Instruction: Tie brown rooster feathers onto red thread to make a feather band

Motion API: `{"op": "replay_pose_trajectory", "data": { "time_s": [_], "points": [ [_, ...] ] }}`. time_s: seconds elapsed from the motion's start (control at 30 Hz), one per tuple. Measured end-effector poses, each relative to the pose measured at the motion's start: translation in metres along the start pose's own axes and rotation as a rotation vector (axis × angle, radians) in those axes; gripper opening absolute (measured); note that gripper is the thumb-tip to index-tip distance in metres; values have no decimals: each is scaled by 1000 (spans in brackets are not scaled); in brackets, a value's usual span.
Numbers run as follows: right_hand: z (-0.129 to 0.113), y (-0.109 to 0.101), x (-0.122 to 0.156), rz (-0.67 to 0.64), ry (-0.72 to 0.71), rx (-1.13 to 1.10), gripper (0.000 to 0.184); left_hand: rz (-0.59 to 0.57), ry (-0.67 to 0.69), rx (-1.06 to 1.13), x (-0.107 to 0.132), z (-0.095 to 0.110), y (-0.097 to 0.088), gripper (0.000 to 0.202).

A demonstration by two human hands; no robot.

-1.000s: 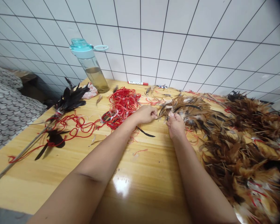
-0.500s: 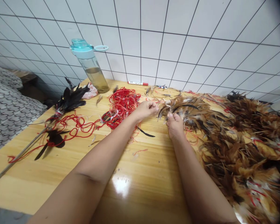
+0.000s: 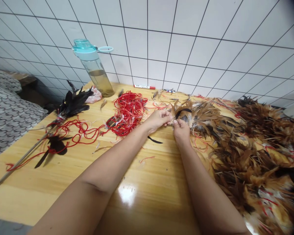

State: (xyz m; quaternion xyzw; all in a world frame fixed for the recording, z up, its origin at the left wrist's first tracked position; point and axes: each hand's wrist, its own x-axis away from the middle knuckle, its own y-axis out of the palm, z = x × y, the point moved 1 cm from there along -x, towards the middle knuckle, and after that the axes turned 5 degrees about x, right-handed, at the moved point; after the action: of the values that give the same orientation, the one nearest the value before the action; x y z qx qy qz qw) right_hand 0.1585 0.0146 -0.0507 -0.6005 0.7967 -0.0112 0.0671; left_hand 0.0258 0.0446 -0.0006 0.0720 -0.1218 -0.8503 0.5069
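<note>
A bunch of brown and black feathers (image 3: 205,116) lies at mid-table, its near end in my fingers. My right hand (image 3: 181,131) is closed, thumb and fingers pinching the feathers at that end. My left hand (image 3: 159,120) comes up close against it, fingertips pinched together by the feather tips; whatever they hold is too small to make out. Left of my hands sits a tangled heap of red cord (image 3: 129,112). One loose black feather (image 3: 155,140) rests on the wood below my left wrist.
A large pile of brown feathers (image 3: 257,160) covers the right side of the wooden table (image 3: 147,186). At left lie a stick (image 3: 22,160) with black feathers (image 3: 73,102) tied on and trailing red cord. A bottle (image 3: 98,71) and red marker (image 3: 144,87) are near the tiled wall.
My left hand has moved right and slightly down, closing the gap to my right hand. My right hand has shifted slightly left, still gripping the feathers.
</note>
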Motion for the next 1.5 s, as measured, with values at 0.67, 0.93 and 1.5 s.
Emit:
{"op": "replay_pose_trajectory", "data": {
  "time_s": [0.67,0.93,1.5],
  "points": [
    [-7,-1,3,170,-124,356,23,94,145,-269,1,0,4,8],
    [-15,-2,8,186,-162,440,23,86,156,-328,-1,-3,5,6],
    [-24,-3,10,187,-149,544,18,136,189,-326,-3,-4,6,8]
  ]
}}
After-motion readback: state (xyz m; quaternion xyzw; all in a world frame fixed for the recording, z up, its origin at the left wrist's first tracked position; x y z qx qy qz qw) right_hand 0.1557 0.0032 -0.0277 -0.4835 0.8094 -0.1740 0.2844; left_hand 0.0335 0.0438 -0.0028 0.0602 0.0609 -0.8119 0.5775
